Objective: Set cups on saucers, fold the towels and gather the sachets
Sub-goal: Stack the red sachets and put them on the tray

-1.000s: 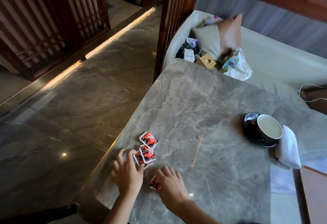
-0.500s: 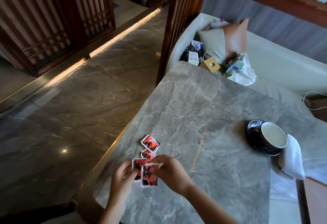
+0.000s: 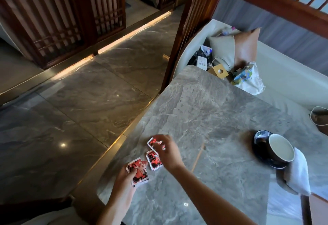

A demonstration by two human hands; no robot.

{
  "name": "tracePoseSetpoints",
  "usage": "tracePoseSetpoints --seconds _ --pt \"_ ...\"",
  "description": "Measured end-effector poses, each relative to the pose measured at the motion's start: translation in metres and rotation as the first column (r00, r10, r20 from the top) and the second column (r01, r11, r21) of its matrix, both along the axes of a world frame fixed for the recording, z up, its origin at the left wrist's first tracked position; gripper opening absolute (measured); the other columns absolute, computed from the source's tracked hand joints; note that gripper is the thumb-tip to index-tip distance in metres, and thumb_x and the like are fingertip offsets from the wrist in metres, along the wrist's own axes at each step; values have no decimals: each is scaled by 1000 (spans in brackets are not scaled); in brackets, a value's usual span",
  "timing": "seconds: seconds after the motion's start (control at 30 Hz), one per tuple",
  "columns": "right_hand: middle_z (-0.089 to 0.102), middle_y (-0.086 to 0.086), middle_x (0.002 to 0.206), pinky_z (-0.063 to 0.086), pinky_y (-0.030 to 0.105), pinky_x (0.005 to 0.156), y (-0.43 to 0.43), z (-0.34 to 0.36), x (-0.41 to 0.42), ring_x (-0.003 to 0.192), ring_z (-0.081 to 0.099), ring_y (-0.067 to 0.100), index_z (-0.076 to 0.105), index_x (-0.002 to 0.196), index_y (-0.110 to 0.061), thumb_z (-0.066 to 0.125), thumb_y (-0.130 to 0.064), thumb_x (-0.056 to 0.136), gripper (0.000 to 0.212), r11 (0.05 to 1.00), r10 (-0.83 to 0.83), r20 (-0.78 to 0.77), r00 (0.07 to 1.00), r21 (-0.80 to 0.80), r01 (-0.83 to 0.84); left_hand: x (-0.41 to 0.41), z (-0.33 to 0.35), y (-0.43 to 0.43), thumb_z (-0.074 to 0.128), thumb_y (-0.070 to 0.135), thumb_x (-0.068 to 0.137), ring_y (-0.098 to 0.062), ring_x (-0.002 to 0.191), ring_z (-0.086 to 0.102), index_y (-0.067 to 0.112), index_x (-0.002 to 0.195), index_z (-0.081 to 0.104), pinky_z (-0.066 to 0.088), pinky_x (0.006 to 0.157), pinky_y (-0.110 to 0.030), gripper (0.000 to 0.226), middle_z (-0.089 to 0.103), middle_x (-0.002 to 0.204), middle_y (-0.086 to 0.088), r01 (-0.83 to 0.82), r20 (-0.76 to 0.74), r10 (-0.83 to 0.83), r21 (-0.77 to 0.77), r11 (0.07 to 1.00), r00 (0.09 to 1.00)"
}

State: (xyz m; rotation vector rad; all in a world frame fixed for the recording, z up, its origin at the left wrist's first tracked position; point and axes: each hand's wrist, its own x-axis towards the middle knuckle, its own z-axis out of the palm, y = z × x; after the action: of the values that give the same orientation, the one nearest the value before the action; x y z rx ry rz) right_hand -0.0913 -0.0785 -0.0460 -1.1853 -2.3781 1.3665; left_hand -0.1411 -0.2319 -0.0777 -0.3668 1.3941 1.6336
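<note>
Gathering step in hand: small red-and-white foil sachets [image 3: 138, 171] clamped in left hand [image 3: 126, 176], lower centre of frame. Right hand [image 3: 166, 151] curled over farthest sachet [image 3: 153, 142], seemingly pinching it. Middle sachet [image 3: 154, 160] loose on grey marble table [image 3: 221, 111]; stacking needed next.

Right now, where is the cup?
In the head view, the cup sits on its dark saucer at the table's right side, a white towel beside it.
</note>
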Motion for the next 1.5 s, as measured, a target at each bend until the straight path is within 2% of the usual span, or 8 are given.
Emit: tracePoseSetpoints --seconds 0.23,0.43,0.6,0.8,0.93,1.1,1.33,1.5 --pt "43 8 131 42 38 100 12 -35 1 121 42 27 36 139 -20 58 -15 84 60 983 61 312 948 147 -111 -8 9 -15 51 2 88 -31 97 69 26 110 57 52 79 -45 33 67 114 -8 -4 -7 5 134 991 1000" --pt "56 -3 95 46 22 65 -1 -11 0 77 62 13 64 101 -26 55 -12 90 19 990 13 24 1000 140 -16 -8 18 -13 55 20 88 -31 105 64 27 108 61 54 78 -41 21 63 118 -8 -56 -22 57 34 998 998" --pt "61 -18 73 41 7 60 -39 13 4 64 56 -9 66 99 -19 56 1 81 29 952 285 -85 955 -90 -292 -6 24 2 41 40 94 -31 99 61 17 118 59 50 84 -44 37 70 98 -9 -125 188 112 61 990 976" --pt "61 -4 77 54 28 64 -42 7 10 59 58 2 60 105 -28 47 -13 95 22 981 98 -86 991 -160 -111 -5 25 -7 47 -6 87 -27 102 65 30 114 58 55 69 -38 46 64 117 -7 -47 22 44 128 991 999" --pt "44 -4 123 48 32 73 -19 -12 19 104 57 18 42 131 -34 54 -29 89 44 989 57 249 967 120 -89 -9 24 -13 47 -2 90 -32 110 61 28 120 51 52 81 -44 43 63 121 -6 -27 -15 29 136 990 999" --pt "38 -3 123 52 36 80 -15 -30 28 109 51 21 49 120 -32 64 -24 81 42 968 134 314 940 161 -191 -8 22 -10 45 -5 89 -27 100 69 26 118 52 52 84 -44 43 67 116 -4 -33 -10 35 122 992 999" --pt "60 2 71 48 31 57 -1 -14 29 58 56 16 56 88 -19 59 -3 85 16 946 -140 36 990 -289 144 -5 22 -2 50 12 90 -31 114 57 15 118 58 50 84 -40 29 60 122 -13 -75 112 72 25 997 991" --pt "64 -5 58 48 21 48 -7 19 34 49 60 8 59 94 -14 64 2 83 20 880 -27 -193 981 -471 -68 0 27 8 48 19 90 -27 93 63 12 109 60 49 73 -36 25 68 100 -13 -47 211 20 125 991 977"
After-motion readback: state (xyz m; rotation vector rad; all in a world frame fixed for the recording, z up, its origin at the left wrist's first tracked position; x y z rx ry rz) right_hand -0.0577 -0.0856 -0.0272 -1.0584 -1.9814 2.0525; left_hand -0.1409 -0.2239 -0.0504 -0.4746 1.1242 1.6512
